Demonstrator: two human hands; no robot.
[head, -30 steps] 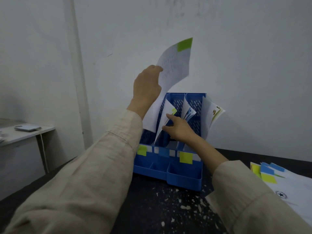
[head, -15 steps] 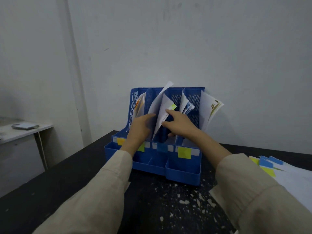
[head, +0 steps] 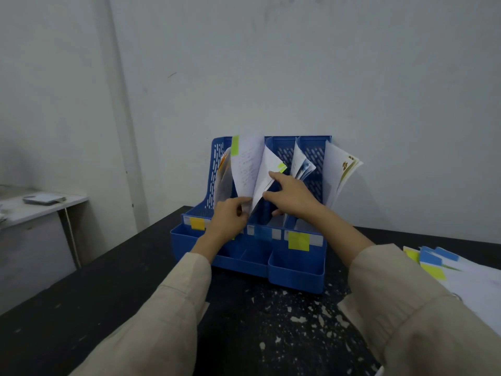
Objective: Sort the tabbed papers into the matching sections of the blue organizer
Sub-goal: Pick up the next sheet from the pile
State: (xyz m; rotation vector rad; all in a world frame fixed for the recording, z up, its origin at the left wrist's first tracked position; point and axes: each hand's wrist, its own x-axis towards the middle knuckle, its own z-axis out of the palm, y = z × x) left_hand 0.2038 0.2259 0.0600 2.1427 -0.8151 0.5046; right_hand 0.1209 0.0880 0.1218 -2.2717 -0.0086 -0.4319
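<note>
Blue organizer [head: 295, 272] upright on black tabletop [head: 81, 308], back near white wall [head: 298, 63]. Left hand [head: 230, 218] pinches green-tabbed sheet [head: 245, 166] low in second section from left. Right hand [head: 291, 194], fingers straight, presses neighbouring sheet [head: 267, 169] aside. Other sections hold papers. Tabbed paper stack [head: 461, 270] lies at right tabletop edge. White flecks dot tabletop before organizer. Side table [head: 40, 210] far left.

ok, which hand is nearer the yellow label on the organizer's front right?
Right. The right hand is up and just left of the yellow label, inside the blue organizer; the left hand is farther left, pinching the green-tabbed paper.
</note>
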